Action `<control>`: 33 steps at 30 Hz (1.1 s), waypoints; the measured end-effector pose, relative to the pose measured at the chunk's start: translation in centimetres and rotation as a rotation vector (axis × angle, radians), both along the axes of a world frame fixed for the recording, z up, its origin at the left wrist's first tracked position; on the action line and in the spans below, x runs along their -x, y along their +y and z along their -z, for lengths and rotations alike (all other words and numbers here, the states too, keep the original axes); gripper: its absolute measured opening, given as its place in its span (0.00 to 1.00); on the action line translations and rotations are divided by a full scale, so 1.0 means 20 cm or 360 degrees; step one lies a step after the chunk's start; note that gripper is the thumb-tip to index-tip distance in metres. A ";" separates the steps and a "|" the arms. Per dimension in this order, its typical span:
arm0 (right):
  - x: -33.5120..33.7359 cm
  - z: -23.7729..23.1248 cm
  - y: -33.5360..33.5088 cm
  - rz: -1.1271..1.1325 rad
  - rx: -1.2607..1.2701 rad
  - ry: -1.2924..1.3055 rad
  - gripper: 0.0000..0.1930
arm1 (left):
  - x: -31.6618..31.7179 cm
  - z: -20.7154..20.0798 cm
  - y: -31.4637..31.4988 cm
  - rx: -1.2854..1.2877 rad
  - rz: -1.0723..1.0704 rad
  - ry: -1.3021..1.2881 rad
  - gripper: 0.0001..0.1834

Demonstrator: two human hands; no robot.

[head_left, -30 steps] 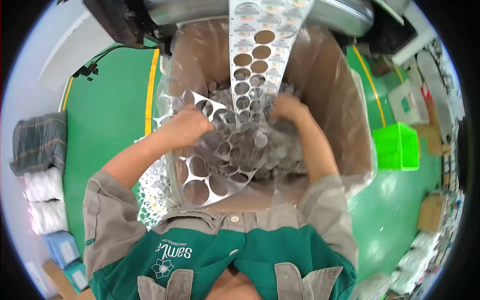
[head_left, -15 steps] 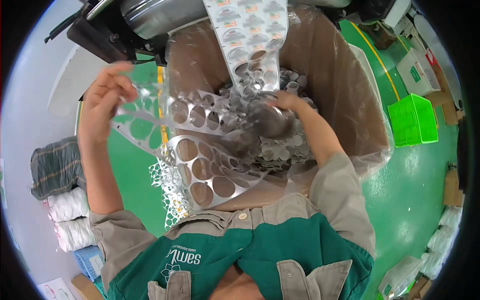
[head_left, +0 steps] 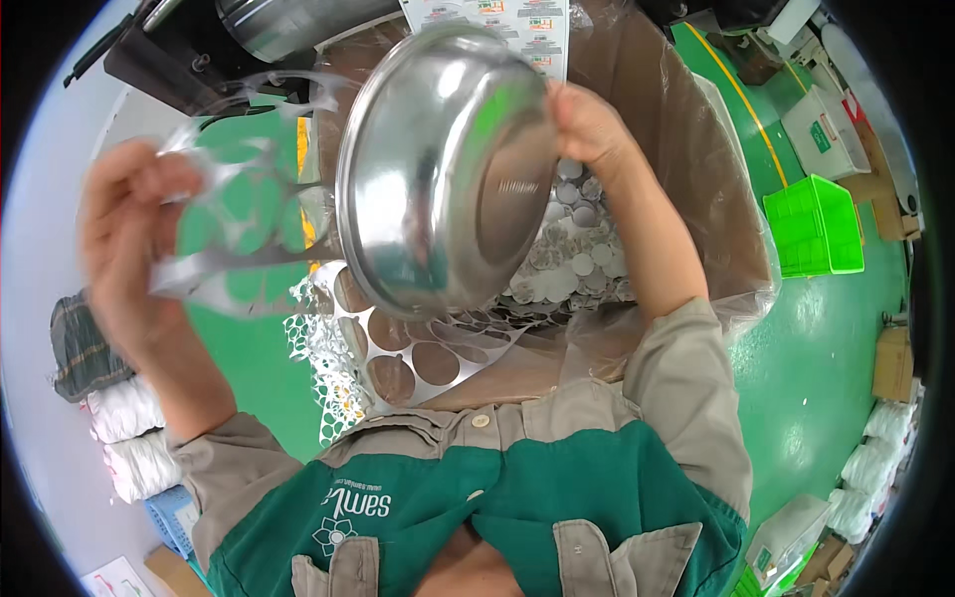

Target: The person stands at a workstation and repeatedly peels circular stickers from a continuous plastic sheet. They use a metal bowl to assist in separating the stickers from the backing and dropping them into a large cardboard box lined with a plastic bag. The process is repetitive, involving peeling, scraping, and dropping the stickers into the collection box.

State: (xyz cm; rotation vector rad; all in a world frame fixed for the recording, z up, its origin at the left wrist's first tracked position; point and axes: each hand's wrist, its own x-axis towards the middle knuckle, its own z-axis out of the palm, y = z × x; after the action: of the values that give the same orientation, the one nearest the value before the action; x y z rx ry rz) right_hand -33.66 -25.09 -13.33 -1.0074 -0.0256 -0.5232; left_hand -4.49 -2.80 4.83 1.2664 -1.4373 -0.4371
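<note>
My left hand (head_left: 139, 214), blurred, is closed on a silvery foil strip punched with round holes (head_left: 239, 259). The strip runs right and passes behind a shiny metal bowl (head_left: 428, 169). By its far right rim my right hand (head_left: 594, 124) grips the bowl, which is tipped on its side with the base turned to the right. Beyond it a printed foil sheet (head_left: 550, 40) hangs from above. Below lie many round silvery discs (head_left: 582, 259) in a brown box lined with clear plastic (head_left: 686, 169). More punched foil (head_left: 438, 363) drapes over the box's near left edge.
A metal roller (head_left: 298, 25) on a dark machine frame stands at the far left. Punched foil scrap (head_left: 338, 383) hangs beside the box at the left. On the green floor to the right is a bright green crate (head_left: 816, 227). White bundles (head_left: 134, 463) lie at the left.
The metal bowl has been lifted from among the discs and tipped on its side in my right hand. My left hand has moved left, pulling the punched foil strip.
</note>
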 end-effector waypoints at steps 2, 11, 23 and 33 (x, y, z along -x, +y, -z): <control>-0.07 0.23 -0.01 -0.0053 -0.0139 0.0359 0.26 | -0.23 -0.14 0.18 0.0361 -0.0278 0.0041 0.15; 0.06 0.71 0.00 0.0270 0.2038 0.2743 0.27 | -1.08 -0.18 0.49 -0.0021 -0.1141 -0.0638 0.18; 0.07 0.33 -0.19 0.0532 -0.0549 -0.0454 0.24 | -0.79 0.58 -0.07 -0.0683 -0.0451 -0.1695 0.26; 0.14 0.84 0.05 -0.0122 0.2071 0.2699 0.17 | 0.13 0.78 -0.30 -0.0781 0.0683 -0.2485 0.33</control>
State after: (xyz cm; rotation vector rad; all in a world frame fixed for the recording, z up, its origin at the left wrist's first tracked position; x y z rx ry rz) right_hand -36.41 -24.09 -30.07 -2.4222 1.2331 0.6992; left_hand -7.15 -8.88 -10.75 1.7720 -3.0785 0.0370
